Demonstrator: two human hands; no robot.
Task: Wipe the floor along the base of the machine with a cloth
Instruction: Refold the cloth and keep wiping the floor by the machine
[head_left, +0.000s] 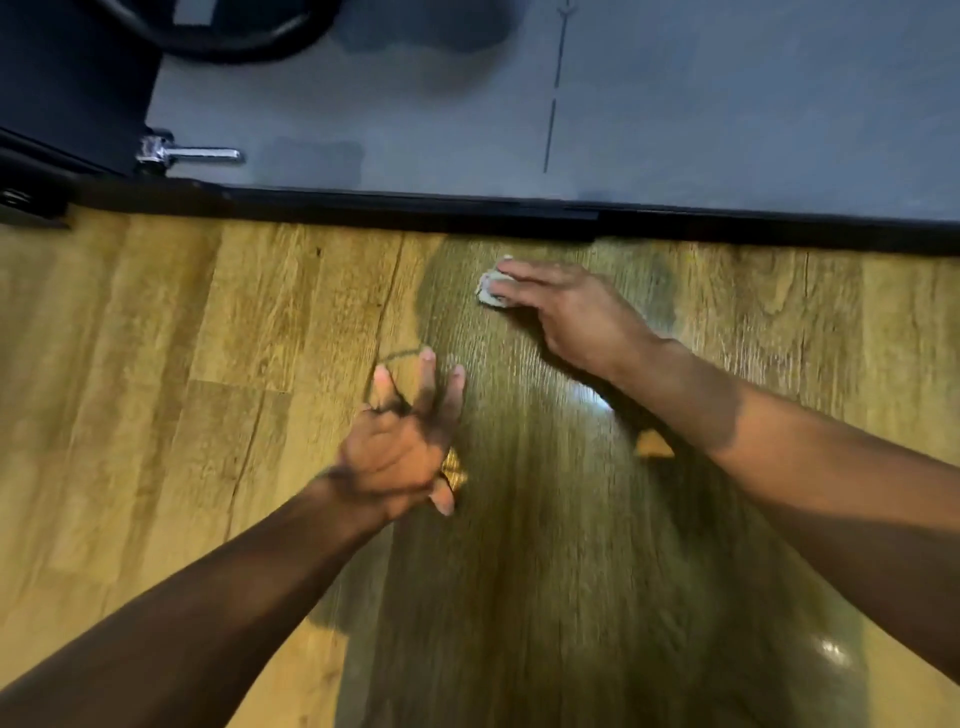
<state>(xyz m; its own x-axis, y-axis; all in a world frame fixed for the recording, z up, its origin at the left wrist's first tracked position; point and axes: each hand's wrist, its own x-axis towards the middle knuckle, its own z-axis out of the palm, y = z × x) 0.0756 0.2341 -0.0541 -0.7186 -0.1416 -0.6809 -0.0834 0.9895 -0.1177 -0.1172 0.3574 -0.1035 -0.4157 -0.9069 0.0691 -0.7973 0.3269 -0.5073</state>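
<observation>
A small pale cloth (487, 291) lies on the wooden floor (218, 332), just below the black edge of the machine base (467, 210). My right hand (576, 312) lies flat on the cloth with straight fingers, and only the cloth's left end shows past my fingertips. My left hand (405, 441) rests on the floor lower and to the left, fingers spread, holding nothing. The frame is motion-blurred.
Behind the black edge lies the grey deck of the machine (675, 130). A chrome lever (192, 154) sticks out of a black upright (72, 88) at the top left. My own shadow darkens the floor in the middle and below.
</observation>
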